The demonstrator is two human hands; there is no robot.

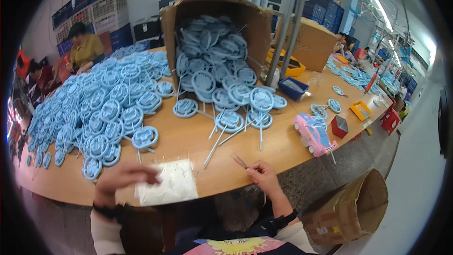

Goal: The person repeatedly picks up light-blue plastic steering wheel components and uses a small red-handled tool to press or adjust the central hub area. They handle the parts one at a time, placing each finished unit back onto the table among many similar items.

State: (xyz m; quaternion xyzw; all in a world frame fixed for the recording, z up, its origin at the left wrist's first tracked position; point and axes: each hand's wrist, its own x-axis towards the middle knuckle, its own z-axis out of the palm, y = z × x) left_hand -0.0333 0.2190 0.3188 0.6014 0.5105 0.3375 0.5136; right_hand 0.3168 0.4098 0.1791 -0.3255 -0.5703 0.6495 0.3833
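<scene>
My right hand (pixel 264 177) is closed on a pair of thin, pointed tweezers (pixel 239 161) near the table's front edge. The two prongs point up and left, slightly apart, with nothing visible between them. My left hand (pixel 123 178) hovers by the left side of a white sheet (pixel 171 182) lying at the front edge. Motion smears its fingers, so its grip cannot be made out. Beyond it spreads a big heap of light blue round plastic pieces with thin sticks (pixel 109 108). More of these pieces (pixel 229 119) spill from a tipped cardboard box (pixel 258 42).
A pink and blue toy car (pixel 313 134) stands at the right, near a dark red box (pixel 339 126) and a yellow tray (pixel 360 110). Farther back are a dark blue bin (pixel 293 88) and a metal post (pixel 289 30). An open carton (pixel 347 210) stands on the floor. A person (pixel 86 49) sits across the table.
</scene>
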